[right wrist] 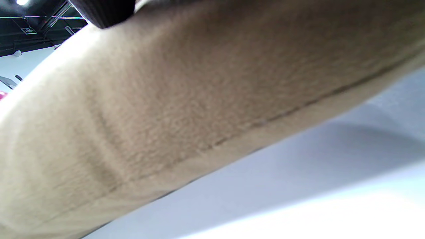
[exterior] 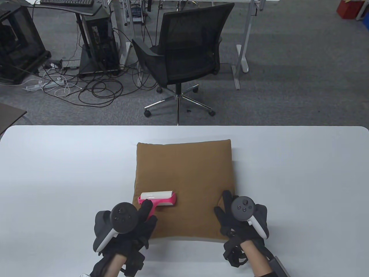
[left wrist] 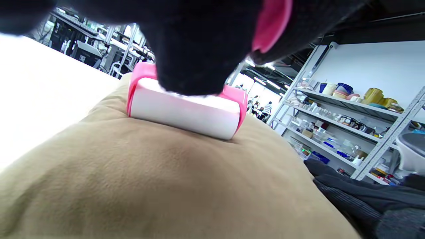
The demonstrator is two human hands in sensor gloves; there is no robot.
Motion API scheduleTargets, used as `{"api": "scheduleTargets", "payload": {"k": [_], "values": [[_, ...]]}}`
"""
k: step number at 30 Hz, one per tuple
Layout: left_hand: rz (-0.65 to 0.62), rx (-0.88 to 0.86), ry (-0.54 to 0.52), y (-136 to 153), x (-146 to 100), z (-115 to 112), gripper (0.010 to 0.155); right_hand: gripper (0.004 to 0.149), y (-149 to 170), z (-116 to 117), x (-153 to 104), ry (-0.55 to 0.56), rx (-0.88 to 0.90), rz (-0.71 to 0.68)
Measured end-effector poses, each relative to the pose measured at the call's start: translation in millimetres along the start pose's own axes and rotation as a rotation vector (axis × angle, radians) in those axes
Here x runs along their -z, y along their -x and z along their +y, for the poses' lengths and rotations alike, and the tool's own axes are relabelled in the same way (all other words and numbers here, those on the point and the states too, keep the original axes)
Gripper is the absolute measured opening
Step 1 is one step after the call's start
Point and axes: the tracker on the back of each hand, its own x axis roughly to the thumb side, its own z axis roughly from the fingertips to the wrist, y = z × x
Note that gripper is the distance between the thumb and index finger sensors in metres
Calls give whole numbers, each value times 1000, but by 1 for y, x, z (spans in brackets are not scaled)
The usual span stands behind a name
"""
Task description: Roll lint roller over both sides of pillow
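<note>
The left hand is gripping the lint roller on the pillow — the right hand, fingers straight, is pressing the near right corner.

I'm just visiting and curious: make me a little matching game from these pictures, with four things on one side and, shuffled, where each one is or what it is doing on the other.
Things:
1. lint roller
2. pillow
3. left hand
4. right hand

Places or states:
A. lies flat on the white table
B. rests on the pillow's near right corner, holding nothing
C. grips a pink handle
D. sits with its white roll on the pillow's near left part

Pairs: 1-D, 2-A, 3-C, 4-B
</note>
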Motion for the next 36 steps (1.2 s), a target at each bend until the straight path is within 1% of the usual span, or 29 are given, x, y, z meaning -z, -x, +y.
{"api": "scheduleTargets", "payload": {"k": [3, 7, 9, 11, 12, 13, 14, 15, 16, 17, 19, 21, 23, 25, 28, 30, 31, 33, 34, 35, 36], "values": [[-17, -3, 48, 1, -7, 2, 61, 67, 0, 0, 0, 0, -2, 1], [-32, -65, 82, 6, -16, 2, 63, 67, 1, 0, 0, -1, 0, 3], [-22, -114, 43, 11, -19, 4, 63, 67, 1, 0, 0, -1, 1, 9], [8, -158, -4, 19, -17, 4, 64, 68, 1, -1, -1, 11, -7, 26], [19, -190, -31, 24, -13, 4, 65, 71, 0, -2, -2, 20, -4, 30], [33, -228, -56, 27, -11, 3, 67, 77, -1, -3, -3, 35, -4, 36], [50, -291, -92, 33, -5, 0, 68, 80, -2, -5, -4, 60, -10, 46], [56, -316, -106, 36, -2, -1, 69, 81, -2, -6, -5, 70, -14, 45], [75, -346, -143, 41, 4, -4, 69, 80, -2, -9, -7, 121, -12, 15], [96, -363, -186, 48, 10, -7, 68, 78, -2, -12, -9, 202, -4, -4], [122, -381, -257, 60, 22, -13, 66, 78, -1, -18, -11, 233, -26, -4], [135, -394, -309, 74, 31, -19, 65, 80, 0, -22, -12, 228, -40, 17], [149, -447, -322, 87, 36, -25, 65, 84, 2, -23, -12, 188, -63, 67], [148, -546, -352, 98, 36, -34, 65, 93, 5, -20, -9, 91, -119, 137], [146, -646, -343, 110, 35, -37, 65, 96, 6, -13, -5, 4, -154, 167], [154, -695, -358, 115, 32, -37, 65, 98, 4, -7, -4, -41, -129, 163], [152, -717, -361, 118, 31, -36, 65, 98, 3, -5, -4, -41, -108, 158], [152, -742, -360, 120, 28, -31, 66, 96, 3, -6, -5, -17, -81, 155], [156, -747, -376, 119, 25, -29, 67, 94, 3, -7, -6, 6, -42, 144], [151, -746, -392, 119, 23, -27, 68, 91, 3, -7, -6, 25, -20, 138], [147, -746, -403, 118, 20, -25, 69, 85, 3, -9, -4, 73, 7, 119]]}}
